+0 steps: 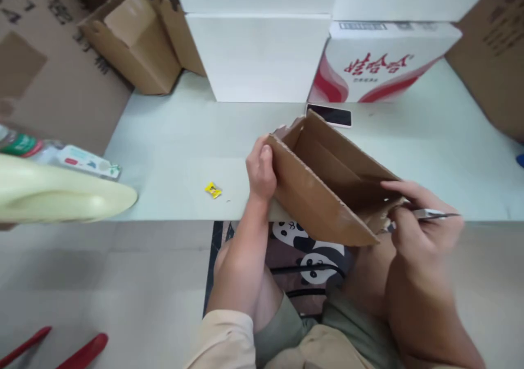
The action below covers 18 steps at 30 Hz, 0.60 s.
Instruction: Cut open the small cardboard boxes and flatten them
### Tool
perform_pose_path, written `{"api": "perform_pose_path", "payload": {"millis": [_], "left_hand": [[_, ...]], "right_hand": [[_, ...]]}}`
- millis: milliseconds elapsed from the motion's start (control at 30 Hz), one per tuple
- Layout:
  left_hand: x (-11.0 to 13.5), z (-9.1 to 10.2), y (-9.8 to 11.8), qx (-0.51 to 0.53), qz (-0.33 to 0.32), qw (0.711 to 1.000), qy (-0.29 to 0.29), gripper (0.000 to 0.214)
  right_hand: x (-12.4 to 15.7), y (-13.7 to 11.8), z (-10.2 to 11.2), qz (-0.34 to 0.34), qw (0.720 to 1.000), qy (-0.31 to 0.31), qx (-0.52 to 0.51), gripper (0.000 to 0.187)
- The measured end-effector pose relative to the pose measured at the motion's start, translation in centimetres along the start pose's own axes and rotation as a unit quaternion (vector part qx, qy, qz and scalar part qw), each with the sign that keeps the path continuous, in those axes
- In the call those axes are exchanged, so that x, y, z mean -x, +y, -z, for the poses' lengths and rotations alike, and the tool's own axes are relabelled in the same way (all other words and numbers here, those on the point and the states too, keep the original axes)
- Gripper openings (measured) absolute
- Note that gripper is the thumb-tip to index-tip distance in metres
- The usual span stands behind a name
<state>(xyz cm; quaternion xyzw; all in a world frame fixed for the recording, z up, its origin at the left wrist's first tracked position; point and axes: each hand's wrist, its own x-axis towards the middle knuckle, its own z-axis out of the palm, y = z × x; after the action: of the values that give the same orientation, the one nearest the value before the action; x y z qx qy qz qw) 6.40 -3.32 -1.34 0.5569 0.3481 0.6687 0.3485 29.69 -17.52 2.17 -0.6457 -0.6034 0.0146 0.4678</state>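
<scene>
A brown cardboard box (315, 189), open at the top and with rough, torn-looking edges, is tilted over the front edge of the table. My left hand (262, 170) grips its left end, fingers wrapped around the rim. At the right end, my right hand (421, 221) is closed around a slim white-and-grey utility knife (432, 214), whose back end sticks out past the knuckles. The right fingers also touch the ragged cardboard there, one of them reaching over the box's inside. Most of the knife's front end is hidden by the hand and cardboard.
On the white table (176, 140) lie a yellow wrapped candy (213, 189) and a phone (331, 115). White cartons (262, 58) stand behind, with a red-printed carton (380, 66) beside them. Brown boxes (143, 47) stand back left. A pale yellow chair back (65, 189) juts in.
</scene>
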Motion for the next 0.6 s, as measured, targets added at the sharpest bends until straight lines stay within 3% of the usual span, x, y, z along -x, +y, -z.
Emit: {"api": "perform_pose_path", "payload": {"millis": [167,300,367,467,533,600], "left_hand": [[0.8,-1.3,0.5,0.035,-0.003,0.999,0.012,0.046],[1.1,-1.4,-0.1,-0.008,-0.006,1.000,0.004,0.046],[1.1,-1.1,-0.6,-0.041,0.008,0.999,0.011,0.042],[0.8,-0.4,-1.1,-0.066,0.001,0.998,0.007,0.036],[0.5,0.2,-1.2,-0.102,-0.023,0.994,-0.029,0.044],[0.3,0.7,-1.1,-0.155,-0.032,0.984,-0.083,0.037]], "right_hand": [[-0.9,0.6,-1.2,-0.016,0.996,-0.028,-0.086,0.032],[-1.0,1.0,-2.1,-0.054,0.991,0.016,-0.121,0.059],[-1.2,0.9,-2.0,-0.064,0.987,0.000,-0.146,0.048],[-1.6,1.0,-1.2,-0.023,0.977,-0.079,-0.196,0.022],[-1.9,1.2,-0.8,0.018,0.966,-0.118,-0.230,0.017],[-2.1,1.3,-0.6,0.034,0.960,-0.134,-0.244,0.016]]}}
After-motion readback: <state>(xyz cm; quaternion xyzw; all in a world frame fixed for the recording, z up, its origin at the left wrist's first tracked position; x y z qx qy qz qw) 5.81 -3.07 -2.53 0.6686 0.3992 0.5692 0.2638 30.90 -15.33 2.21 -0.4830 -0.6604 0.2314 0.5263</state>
